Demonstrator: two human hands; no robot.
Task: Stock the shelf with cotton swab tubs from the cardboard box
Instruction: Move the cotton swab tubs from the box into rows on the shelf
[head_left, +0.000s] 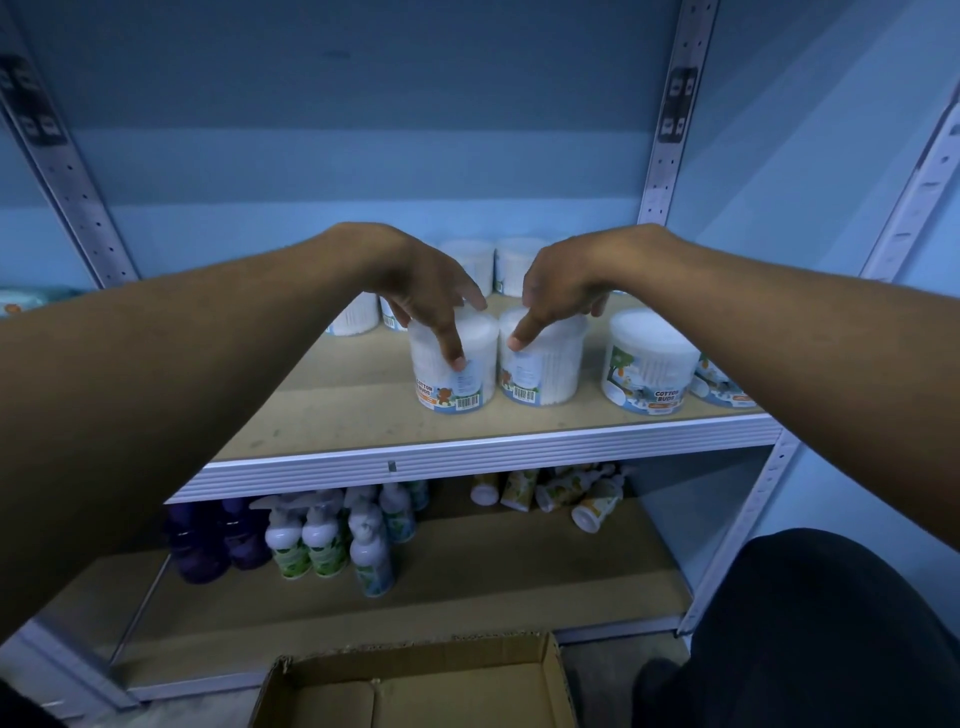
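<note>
At the far left edge of the upper shelf (322, 410) lies a pale packet (31, 299), partly cut off by the steel upright (78, 208). Below it, on the lower shelf (467, 587), stand dark purple bottles (208, 540), then white pump bottles (311, 540) with green labels, all upright.

Further right, the left hand (415, 291) reaches down over a cotton swab tub (449, 364) standing upright on the upper shelf, long axis vertical, its barcode and bear label facing the near side. The fingers curl over the lid and the thumb runs down the near wall, gripping the tub from above. Just beside it on the right, a second cotton swab tub (543, 364) stands upright too, barcode facing near; the right hand (561, 286) grips it the same way, thumb on the near wall, fingers over the far rim. The two tubs stand close together; whether they touch cannot be told.

Behind the hands, more tubs (514, 262) stand in far rows. To the right sits a wider tub (649, 369) marked "COTTON BUDS", upright, with another tub (722, 382) beyond it, half hidden by the right forearm.

Under the shelf, small tubes (561, 493) lie tipped over. At the near bottom edge sits the open cardboard box (415, 686), flaps up.
</note>
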